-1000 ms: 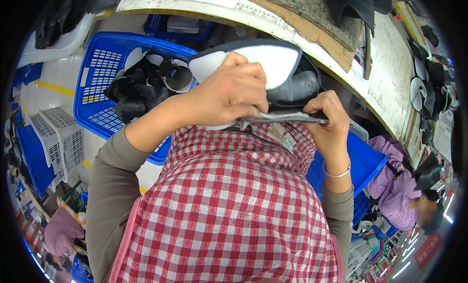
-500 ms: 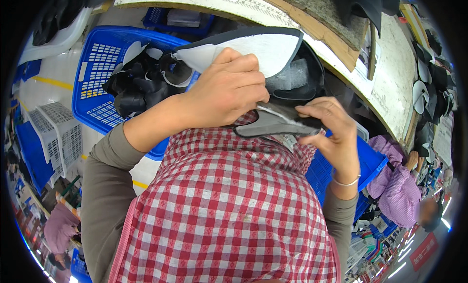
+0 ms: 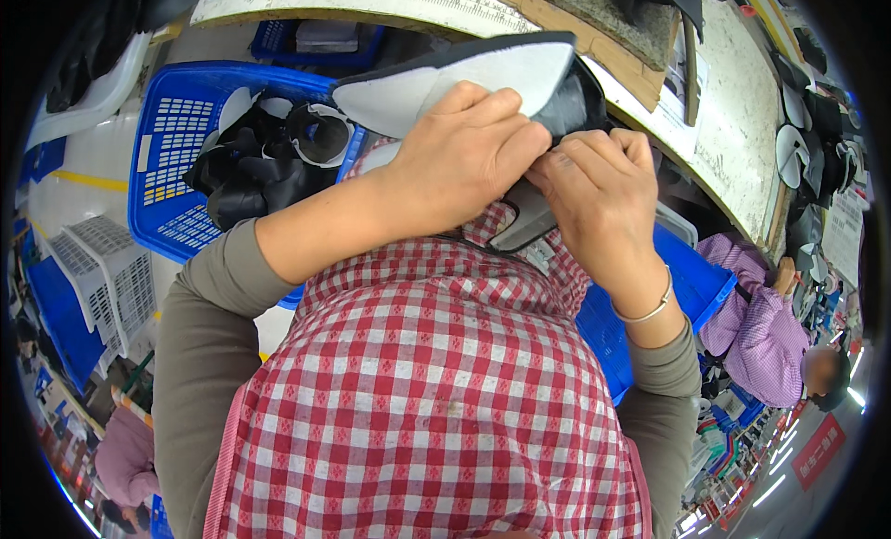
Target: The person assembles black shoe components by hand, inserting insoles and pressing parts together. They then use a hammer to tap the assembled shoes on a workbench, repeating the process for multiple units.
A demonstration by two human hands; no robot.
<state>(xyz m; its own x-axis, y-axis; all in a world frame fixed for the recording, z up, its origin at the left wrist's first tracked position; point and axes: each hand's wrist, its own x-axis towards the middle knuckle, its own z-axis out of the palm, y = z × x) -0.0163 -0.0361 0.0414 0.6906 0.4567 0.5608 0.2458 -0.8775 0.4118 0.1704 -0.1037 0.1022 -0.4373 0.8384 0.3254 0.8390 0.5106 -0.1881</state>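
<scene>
A curved, flexible piece with a white face and black edging (image 3: 445, 91) was held up above the red-and-white checked cloth apron (image 3: 445, 390), before the near edge of the pale, worn worktop (image 3: 733, 158) and to the right of the blue perforated plastic basket (image 3: 148, 200). The left hand (image 3: 478, 149) was closed, its curled fingers gripping the piece along its lower margin. The right hand (image 3: 599, 191) was likewise closed, its fingers bent over the upper end of a black-edged grey flap (image 3: 526, 223); the exact pinch, and any join between flap and piece, lay hidden. Sound handling, as judged here, called for a steady left grip, small movements of the right fingertips, and a margin kept flat and uncreased.
</scene>
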